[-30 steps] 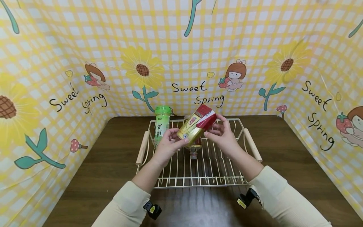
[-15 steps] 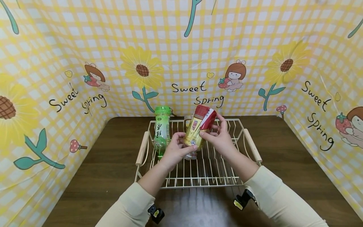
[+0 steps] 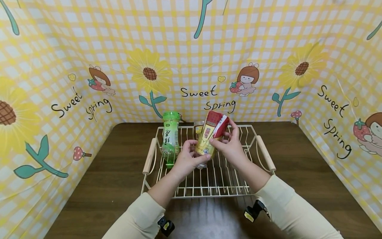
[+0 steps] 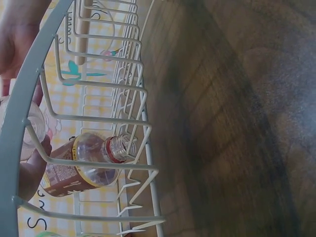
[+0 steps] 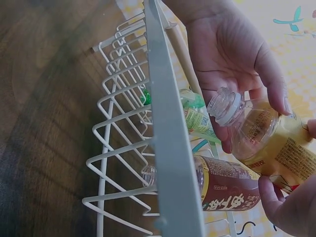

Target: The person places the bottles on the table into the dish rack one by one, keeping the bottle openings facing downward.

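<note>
A plastic bottle (image 3: 211,134) with a yellow and red label is held neck down, tilted, above a cream wire dish rack (image 3: 219,192). My left hand (image 3: 187,161) grips its lower part near the neck. My right hand (image 3: 233,148) holds the upper, red part from the right. Its uncapped clear neck shows in the right wrist view, below the left palm. Behind it, a brown-labelled bottle (image 5: 232,185) leans neck down in the rack, mostly hidden in the head view. A green bottle (image 3: 170,132) stands neck down at the rack's left.
Wooden handles (image 3: 265,153) flank the rack on both sides. It stands on a dark brown wooden table (image 3: 301,159). A yellow checked cloth (image 3: 191,56) with sunflowers walls in the back and sides.
The yellow and red bottle has swung steeper, its neck end shifting right. My left hand has moved right with it, uncovering more of the green bottle. The right hand's thumb now lies further across the label.
</note>
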The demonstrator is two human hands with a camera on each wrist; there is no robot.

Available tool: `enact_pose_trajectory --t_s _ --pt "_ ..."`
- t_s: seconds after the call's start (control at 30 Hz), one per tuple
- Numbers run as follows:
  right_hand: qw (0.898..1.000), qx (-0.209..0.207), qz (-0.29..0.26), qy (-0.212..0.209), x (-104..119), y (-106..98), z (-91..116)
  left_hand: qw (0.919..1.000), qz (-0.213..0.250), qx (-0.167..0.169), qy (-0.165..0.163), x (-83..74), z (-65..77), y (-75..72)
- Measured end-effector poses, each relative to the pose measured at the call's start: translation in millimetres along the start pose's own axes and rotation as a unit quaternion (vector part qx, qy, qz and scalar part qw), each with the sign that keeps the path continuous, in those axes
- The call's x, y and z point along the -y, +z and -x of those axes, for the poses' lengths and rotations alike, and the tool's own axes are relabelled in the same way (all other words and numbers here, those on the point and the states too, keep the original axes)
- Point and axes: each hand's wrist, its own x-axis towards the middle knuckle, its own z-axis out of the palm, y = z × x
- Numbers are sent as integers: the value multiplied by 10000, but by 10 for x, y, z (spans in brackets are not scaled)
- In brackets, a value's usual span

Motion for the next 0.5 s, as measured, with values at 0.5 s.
enact_pose_trajectory --t_s 0.5 --pt "9992 -34 406 -29 -11 -217 -172 9982 -576 -140 27 -47 76 -227"
